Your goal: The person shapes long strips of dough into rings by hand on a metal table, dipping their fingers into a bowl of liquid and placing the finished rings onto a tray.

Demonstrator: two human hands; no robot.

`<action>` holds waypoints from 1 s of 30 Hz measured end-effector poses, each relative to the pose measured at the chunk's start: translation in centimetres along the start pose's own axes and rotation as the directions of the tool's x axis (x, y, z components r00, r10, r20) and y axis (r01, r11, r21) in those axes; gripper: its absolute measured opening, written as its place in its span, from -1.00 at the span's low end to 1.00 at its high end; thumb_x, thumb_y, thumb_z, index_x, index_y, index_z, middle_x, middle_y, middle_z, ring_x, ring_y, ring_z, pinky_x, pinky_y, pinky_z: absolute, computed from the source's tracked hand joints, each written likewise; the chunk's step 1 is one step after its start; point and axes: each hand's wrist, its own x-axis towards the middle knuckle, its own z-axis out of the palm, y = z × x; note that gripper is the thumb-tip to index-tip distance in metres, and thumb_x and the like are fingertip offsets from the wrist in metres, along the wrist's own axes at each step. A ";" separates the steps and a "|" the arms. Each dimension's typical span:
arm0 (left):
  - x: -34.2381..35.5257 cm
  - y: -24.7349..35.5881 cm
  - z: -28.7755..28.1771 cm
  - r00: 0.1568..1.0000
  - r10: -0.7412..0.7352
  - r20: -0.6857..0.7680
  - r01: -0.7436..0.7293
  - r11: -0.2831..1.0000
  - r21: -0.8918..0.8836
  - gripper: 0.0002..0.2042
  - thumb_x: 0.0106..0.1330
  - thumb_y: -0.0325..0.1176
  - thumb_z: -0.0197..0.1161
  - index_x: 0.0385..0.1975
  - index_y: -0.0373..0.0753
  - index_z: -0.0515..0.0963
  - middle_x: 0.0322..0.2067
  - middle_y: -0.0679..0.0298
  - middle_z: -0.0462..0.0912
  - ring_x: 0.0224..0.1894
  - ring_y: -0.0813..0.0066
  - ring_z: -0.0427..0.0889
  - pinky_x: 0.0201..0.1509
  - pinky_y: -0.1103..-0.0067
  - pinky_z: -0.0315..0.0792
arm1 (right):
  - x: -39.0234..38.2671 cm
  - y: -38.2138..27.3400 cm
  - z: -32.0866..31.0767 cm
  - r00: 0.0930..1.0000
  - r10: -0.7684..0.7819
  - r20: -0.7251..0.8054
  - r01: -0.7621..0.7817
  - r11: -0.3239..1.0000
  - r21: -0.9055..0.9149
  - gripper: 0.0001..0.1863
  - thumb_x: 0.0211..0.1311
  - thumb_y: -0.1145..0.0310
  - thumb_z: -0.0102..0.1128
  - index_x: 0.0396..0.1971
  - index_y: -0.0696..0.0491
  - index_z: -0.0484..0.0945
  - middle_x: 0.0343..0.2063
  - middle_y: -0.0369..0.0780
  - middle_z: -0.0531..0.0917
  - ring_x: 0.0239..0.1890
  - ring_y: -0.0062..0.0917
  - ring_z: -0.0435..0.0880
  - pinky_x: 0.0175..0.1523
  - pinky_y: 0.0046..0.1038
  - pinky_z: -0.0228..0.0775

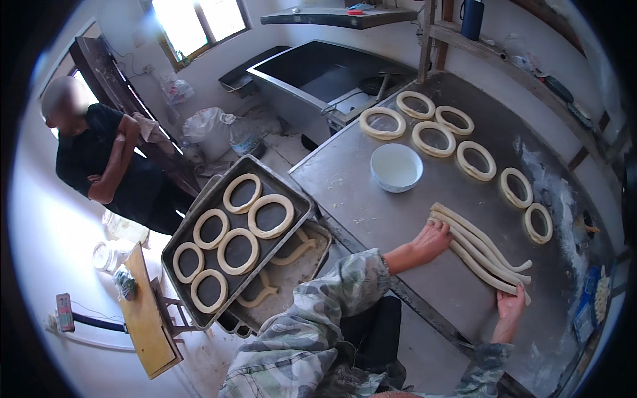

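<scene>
Several long dough ropes (474, 242) lie side by side on the metal table. My left hand (431, 241) is closed at their left end, its fingers curled over the nearest rope. At the other end, my right hand (509, 307) grips the tip of that same rope, thumb and fingers pressed on it. Beyond the ropes, a pale bowl (397, 187) holds whitish liquid. Several dough rings (476, 160) rest flat on the table behind and to the right of the bowl.
Left of the table, a dark tray (174, 266) of dough rings sits across another tray (323, 255) with curved dough pieces. A person (99, 152) stands with folded arms at the far left. White flour (564, 212) dusts the table's right side. A metal-rimmed vat (318, 73) stands behind.
</scene>
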 end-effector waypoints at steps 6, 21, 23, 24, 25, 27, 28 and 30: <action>-2.2 2.8 -1.7 0.992 0.019 0.122 -0.036 0.990 0.138 -0.86 0.18 -0.40 0.16 -0.29 -0.26 0.55 -0.26 0.16 0.53 -0.09 0.22 0.55 -0.02 0.36 0.41 | 0.8 -0.3 -1.3 0.999 0.040 0.008 -0.041 0.999 0.033 -0.65 0.38 0.26 0.17 0.11 0.00 0.49 0.13 -0.15 0.57 0.21 -0.26 0.53 0.32 -0.04 0.37; -5.8 5.7 -4.7 0.968 -0.146 0.202 0.121 0.984 0.131 -0.84 0.23 -0.40 0.17 -0.25 -0.19 0.65 -0.21 0.11 0.64 -0.12 0.08 0.67 -0.07 0.19 0.55 | -12.5 -4.0 -7.6 0.943 -0.313 -0.112 0.236 0.869 -0.436 -0.58 0.39 0.28 0.20 0.16 0.13 0.48 0.05 -0.13 0.65 0.16 -0.26 0.61 0.07 -0.28 0.51; -5.5 6.3 -4.7 0.976 -0.123 0.181 0.107 0.989 0.098 -0.84 0.22 -0.39 0.19 -0.26 -0.22 0.65 -0.20 0.09 0.64 -0.11 0.06 0.67 -0.07 0.19 0.54 | -14.5 -5.3 -7.3 0.864 -0.495 -0.097 0.341 0.714 -0.611 -0.52 0.34 0.27 0.29 0.20 0.13 0.51 0.04 -0.16 0.68 0.09 -0.37 0.67 0.03 -0.39 0.50; -5.2 6.7 -4.8 0.977 -0.112 0.182 0.098 0.992 0.082 -0.84 0.21 -0.38 0.19 -0.26 -0.23 0.64 -0.19 0.08 0.64 -0.11 0.05 0.66 -0.07 0.18 0.54 | -14.6 -5.8 -7.1 0.842 -0.540 0.007 0.368 0.563 -0.740 -0.51 0.33 0.26 0.30 0.19 0.14 0.52 0.04 -0.13 0.68 0.08 -0.38 0.68 0.03 -0.39 0.51; -4.9 7.2 -4.7 0.978 -0.103 0.182 0.092 0.993 0.068 -0.83 0.20 -0.38 0.20 -0.27 -0.24 0.64 -0.18 0.07 0.63 -0.11 0.03 0.66 -0.06 0.17 0.53 | -14.4 -6.2 -6.7 0.821 -0.559 0.117 0.384 0.389 -0.838 -0.51 0.32 0.26 0.31 0.18 0.15 0.53 0.05 -0.10 0.68 0.07 -0.38 0.69 0.02 -0.40 0.51; -4.3 7.8 -4.3 0.980 -0.096 0.175 0.089 0.995 0.047 -0.83 0.20 -0.36 0.22 -0.27 -0.24 0.64 -0.18 0.07 0.63 -0.09 0.04 0.65 -0.06 0.16 0.53 | -13.7 -5.6 -5.3 0.719 -0.567 0.401 0.486 -0.002 -0.874 -0.50 0.27 0.24 0.31 0.13 0.21 0.55 -0.02 -0.03 0.71 -0.01 -0.30 0.73 0.02 -0.34 0.54; -4.0 8.1 -4.0 0.981 -0.090 0.171 0.085 0.996 0.035 -0.83 0.20 -0.35 0.23 -0.27 -0.24 0.63 -0.17 0.07 0.62 -0.08 0.04 0.64 -0.06 0.15 0.52 | -13.3 -4.6 -4.3 0.621 -0.544 0.564 0.552 -0.207 -0.808 -0.49 0.24 0.23 0.31 0.09 0.24 0.56 -0.09 0.02 0.73 -0.08 -0.20 0.75 0.02 -0.27 0.55; -4.2 7.8 -3.9 0.979 -0.101 0.175 0.097 0.995 0.034 -0.82 0.20 -0.32 0.25 -0.27 -0.24 0.62 -0.18 0.05 0.63 -0.05 0.02 0.63 -0.04 0.16 0.53 | -14.1 -2.4 0.7 0.655 -0.428 0.623 0.505 -0.366 -0.782 -0.48 0.22 0.17 0.31 0.10 0.18 0.57 -0.04 0.05 0.69 -0.04 -0.08 0.70 0.04 -0.18 0.54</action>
